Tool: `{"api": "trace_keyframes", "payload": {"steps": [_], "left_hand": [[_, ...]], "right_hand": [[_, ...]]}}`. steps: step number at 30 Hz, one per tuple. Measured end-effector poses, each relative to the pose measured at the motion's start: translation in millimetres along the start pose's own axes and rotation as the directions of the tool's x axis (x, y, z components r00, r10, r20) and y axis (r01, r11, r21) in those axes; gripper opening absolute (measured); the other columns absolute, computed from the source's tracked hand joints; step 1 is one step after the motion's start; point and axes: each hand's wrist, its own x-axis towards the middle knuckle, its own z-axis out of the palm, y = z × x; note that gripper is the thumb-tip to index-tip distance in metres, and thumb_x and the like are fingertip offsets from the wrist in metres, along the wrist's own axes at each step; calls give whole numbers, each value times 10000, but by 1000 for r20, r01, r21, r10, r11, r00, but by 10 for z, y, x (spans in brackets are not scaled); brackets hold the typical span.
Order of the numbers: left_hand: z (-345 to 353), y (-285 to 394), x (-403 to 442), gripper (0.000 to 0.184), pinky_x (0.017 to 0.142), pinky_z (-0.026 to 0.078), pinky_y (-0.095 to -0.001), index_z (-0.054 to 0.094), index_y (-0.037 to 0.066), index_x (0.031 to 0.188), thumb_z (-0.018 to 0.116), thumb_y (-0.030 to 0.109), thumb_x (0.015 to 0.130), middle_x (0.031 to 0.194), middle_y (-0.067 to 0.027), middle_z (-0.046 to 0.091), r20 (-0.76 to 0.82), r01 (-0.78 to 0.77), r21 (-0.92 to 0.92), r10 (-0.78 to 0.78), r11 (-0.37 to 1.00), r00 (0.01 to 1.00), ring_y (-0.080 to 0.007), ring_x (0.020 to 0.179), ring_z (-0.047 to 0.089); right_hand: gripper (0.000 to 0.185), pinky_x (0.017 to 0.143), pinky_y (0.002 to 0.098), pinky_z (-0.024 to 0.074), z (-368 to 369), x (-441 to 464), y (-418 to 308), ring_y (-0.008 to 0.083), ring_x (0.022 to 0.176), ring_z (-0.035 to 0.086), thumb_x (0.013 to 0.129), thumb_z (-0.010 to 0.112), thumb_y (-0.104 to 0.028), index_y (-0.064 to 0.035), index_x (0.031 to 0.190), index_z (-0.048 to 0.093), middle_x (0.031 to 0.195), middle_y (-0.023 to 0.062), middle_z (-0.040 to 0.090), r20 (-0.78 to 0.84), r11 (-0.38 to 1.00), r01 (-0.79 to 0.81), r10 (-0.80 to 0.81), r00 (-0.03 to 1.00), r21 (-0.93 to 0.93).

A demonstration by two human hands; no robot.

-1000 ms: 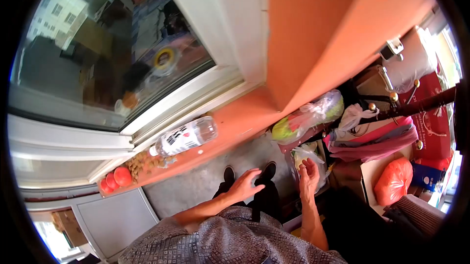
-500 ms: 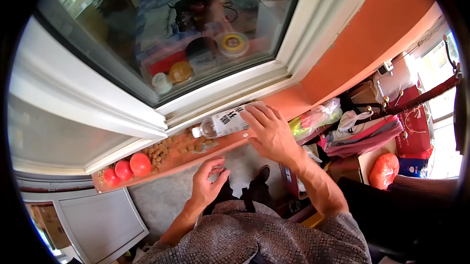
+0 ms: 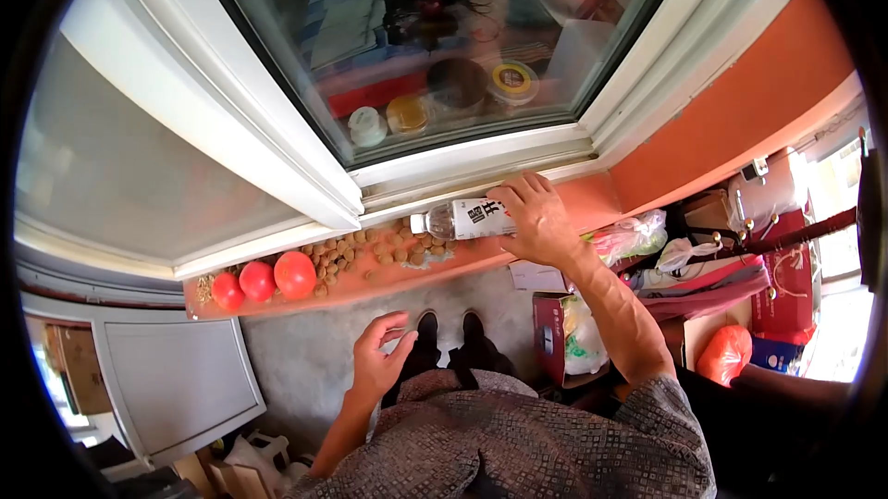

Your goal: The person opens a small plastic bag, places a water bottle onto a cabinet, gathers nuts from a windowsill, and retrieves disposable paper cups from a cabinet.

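Note:
On the orange window ledge [image 3: 370,290] a clear plastic bottle [image 3: 470,219] with a white label lies on its side, its cap to the left. My right hand [image 3: 539,224] has its fingers wrapped over the bottle's right end. My left hand [image 3: 381,354] is raised over the floor in front of the ledge, fingers apart and empty. Small brown pieces [image 3: 344,253] are spread left of and around the bottle cap. Left of them three red tomatoes [image 3: 295,275] sit in a row.
A closed glass window [image 3: 444,55] rises behind the ledge. To the right are plastic bags [image 3: 638,235], an open carton [image 3: 549,337], a red bag [image 3: 724,354] and pink cloth [image 3: 712,288]. A white cabinet door [image 3: 176,379] stands at lower left.
My right hand has moved from over the floor to the bottle and closed on its right end. My left hand has drawn to the left. The view has shifted toward the window.

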Motion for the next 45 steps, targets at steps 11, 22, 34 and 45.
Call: {"api": "trace_keyframes", "payload": {"steps": [11,22,34,45], "left_hand": [[443,108,-311,347,923,568,-315,639,-17,1235,729,12,901,1216,-147,663,-93,145,-86,-152,986,984,-194,1083,669],[482,249,-590,394,947,554,-326,613,-5,1279,715,-17,899,1232,-131,661,-89,240,-192,-260,952,962,-195,1105,659],[-727,53,-1099,449,949,496,-320,561,-23,1315,721,122,922,1189,-75,644,-221,80,-426,-189,901,957,-162,1098,608],[-2542,-148,-2045,495,959,532,-357,561,12,1301,792,76,868,1180,-84,665,-437,-75,-706,-349,704,829,-172,1084,647]], "right_hand": [[625,1010,482,465,-439,-157,-31,381,1131,575,639,871,-192,-54,1196,623,1157,174,613,-155,957,-178,216,964,230],[803,1015,424,546,161,-878,-705,235,1122,654,755,853,-50,-14,1433,424,1258,128,627,289,-208,-225,359,888,952],[722,978,346,506,1056,-532,-2671,172,1108,610,812,852,-178,-33,1423,495,1226,101,650,680,222,-666,21,733,712],[872,1002,368,491,2144,207,-4635,198,1238,553,813,823,-110,-3,1529,337,1344,112,560,591,176,-579,-428,683,796]]}}
